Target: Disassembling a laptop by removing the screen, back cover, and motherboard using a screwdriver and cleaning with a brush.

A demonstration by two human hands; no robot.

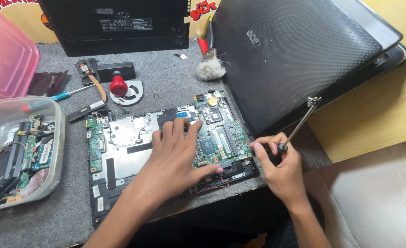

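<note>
My left hand [177, 154] lies flat on the opened laptop base [120, 156], fingers spread over its green circuit board [216, 133], thumb at the near edge. My right hand [281, 167], just beside the base's right corner, pinches a screwdriver [299, 125], its shaft slanting up and away. Beyond lies a closed black laptop [294, 50].

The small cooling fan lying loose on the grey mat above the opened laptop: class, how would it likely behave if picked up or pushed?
The cooling fan looks thin and flat, so it is probably light and would slide rather than roll. Its blades sit exposed inside the round frame, so squeezing the middle could likely bend them. A red-capped piece overlaps its edge and might shift if the fan is pushed.
</note>
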